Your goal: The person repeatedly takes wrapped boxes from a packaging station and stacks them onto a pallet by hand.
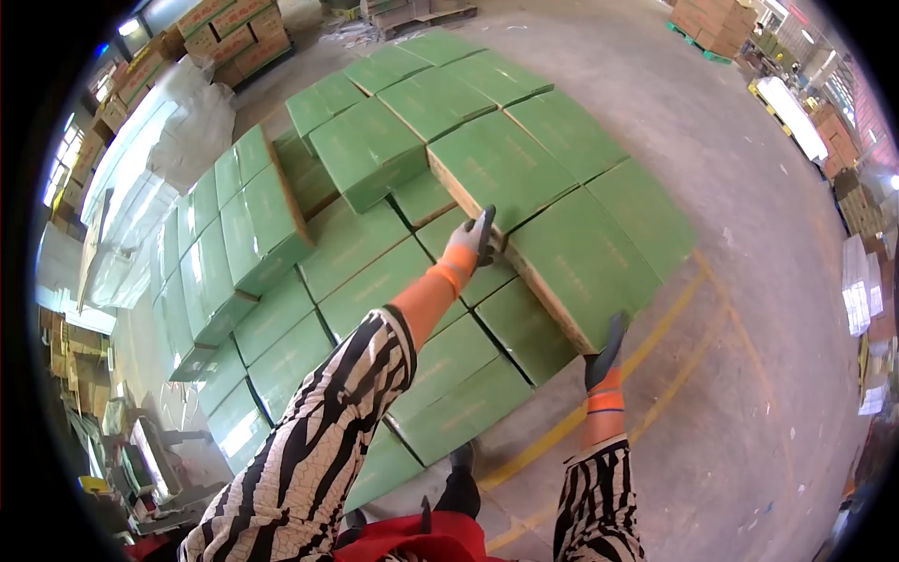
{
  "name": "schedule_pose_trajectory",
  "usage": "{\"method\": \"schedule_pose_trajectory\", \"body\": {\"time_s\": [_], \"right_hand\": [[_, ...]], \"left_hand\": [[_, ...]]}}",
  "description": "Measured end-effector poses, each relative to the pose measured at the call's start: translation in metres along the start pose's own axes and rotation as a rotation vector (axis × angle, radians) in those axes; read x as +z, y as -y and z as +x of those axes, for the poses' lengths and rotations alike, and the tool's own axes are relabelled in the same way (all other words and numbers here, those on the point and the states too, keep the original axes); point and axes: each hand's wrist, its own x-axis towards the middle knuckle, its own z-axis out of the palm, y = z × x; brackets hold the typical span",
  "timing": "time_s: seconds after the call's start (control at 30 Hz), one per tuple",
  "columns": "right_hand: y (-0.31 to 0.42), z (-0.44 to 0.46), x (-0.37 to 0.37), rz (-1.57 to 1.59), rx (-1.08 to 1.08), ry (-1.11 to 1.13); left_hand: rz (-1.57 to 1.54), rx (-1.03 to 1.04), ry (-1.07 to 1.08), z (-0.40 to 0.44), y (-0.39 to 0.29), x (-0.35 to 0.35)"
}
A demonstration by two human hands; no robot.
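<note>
Noted green carton (pixel 585 267) at near right of upper layer (pixel 440 98), touched at left corner by left hand (pixel 473 242) and at near corner by right hand (pixel 607 361), apparently spread for control of both ends, finger closure impossible to tell.

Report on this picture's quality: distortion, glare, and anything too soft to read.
Head view: strong fisheye bowing, corners black; head view: pale glare on the green boxes and a blown-out lamp at upper left; head view: faint lettering on the boxes can't be read; head view: left hand and right hand show no obvious motion blur.
</note>
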Motion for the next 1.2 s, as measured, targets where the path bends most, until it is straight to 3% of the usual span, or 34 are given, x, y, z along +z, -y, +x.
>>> {"method": "schedule_pose_trajectory", "body": {"time_s": [0.03,0.07,0.13,0.2,0.3,0.37,0.4,0.43,0.5,0.53,0.57,0.7,0.77,0.83,0.97,1.0,1.07,1.2], "right_hand": [[-0.007,0.0,-0.005,-0.11,-0.059,0.015],[-0.013,0.0,-0.01,-0.219,-0.12,0.024],[-0.015,-0.006,-0.01,-0.37,-0.219,0.021],[-0.007,-0.02,0.003,-0.465,-0.264,-0.185],[0.039,-0.085,0.089,-0.687,-0.644,-0.391],[0.058,-0.144,0.173,-0.632,-0.767,-0.28],[0.059,-0.178,0.218,-0.533,-0.714,-0.134],[0.054,-0.213,0.267,-0.192,-0.409,-0.004],[0.007,-0.285,0.353,-0.213,-0.181,0.502],[0.001,-0.342,0.409,-0.187,-0.145,0.65],[-0.034,-0.388,0.47,-0.135,-0.119,0.801],[-0.094,-0.597,0.649,-0.166,0.347,1.114],[-0.161,-0.658,0.709,-0.219,0.705,1.126],[-0.206,-0.733,0.78,-0.187,0.896,1.149],[-0.254,-0.844,0.873,-0.373,0.74,1.276],[-0.261,-0.859,0.884,-0.393,0.757,1.283],[-0.272,-0.88,0.903,-0.418,0.745,1.316],[-0.274,-0.921,0.93,-0.452,0.702,1.343]], "left_hand": [[-0.093,0.054,0.143,-0.001,0.019,-0.014],[-0.057,0.147,0.17,-0.013,0.04,-0.026],[0.003,0.133,0.209,-0.075,0.057,-0.059],[-0.077,0.065,0.268,-0.133,0.068,-0.125],[-0.018,0.128,0.081,-0.231,0.062,-0.257],[-0.149,0.166,-0.176,-0.296,0.063,-0.366],[-0.275,0.193,-0.296,-0.33,0.071,-0.428],[-0.362,0.266,-0.393,-0.363,0.084,-0.494],[-0.477,0.349,-0.677,-0.446,0.099,-0.616],[-0.7,0.501,-0.65,-0.481,0.128,-0.688],[-0.656,0.371,-1.017,-0.495,0.14,-0.732],[-0.845,0.448,-1.425,-0.63,0.193,-0.935],[-0.863,0.433,-1.543,-0.68,0.208,-1.012],[-0.866,0.446,-1.601,-0.731,0.229,-1.106],[-0.998,0.389,-1.722,-0.789,0.24,-1.214],[-1.078,0.483,-1.572,-0.798,0.265,-1.241],[-1.123,0.411,-1.666,-0.796,0.252,-1.263],[-1.208,0.531,-1.531,-0.79,0.255,-1.319]]}}
